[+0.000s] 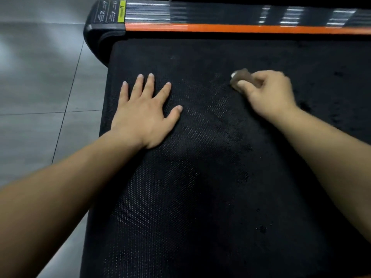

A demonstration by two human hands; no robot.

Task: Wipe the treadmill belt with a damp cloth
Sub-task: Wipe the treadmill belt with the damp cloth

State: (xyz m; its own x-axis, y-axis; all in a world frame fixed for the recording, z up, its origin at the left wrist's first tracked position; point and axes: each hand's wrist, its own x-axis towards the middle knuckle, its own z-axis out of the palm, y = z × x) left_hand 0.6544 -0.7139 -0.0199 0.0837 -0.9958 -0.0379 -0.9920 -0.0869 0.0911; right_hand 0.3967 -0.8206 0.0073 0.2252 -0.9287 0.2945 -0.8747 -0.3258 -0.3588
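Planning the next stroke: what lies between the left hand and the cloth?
Only bare treadmill belt between left hand and cloth, in the head view.

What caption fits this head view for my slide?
Right hand holds a brown cloth on the treadmill belt while the left hand rests flat.

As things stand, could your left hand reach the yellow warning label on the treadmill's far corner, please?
Probably yes. The left hand lies flat on the belt, holding nothing, and nothing stands between it and the yellow warning label.
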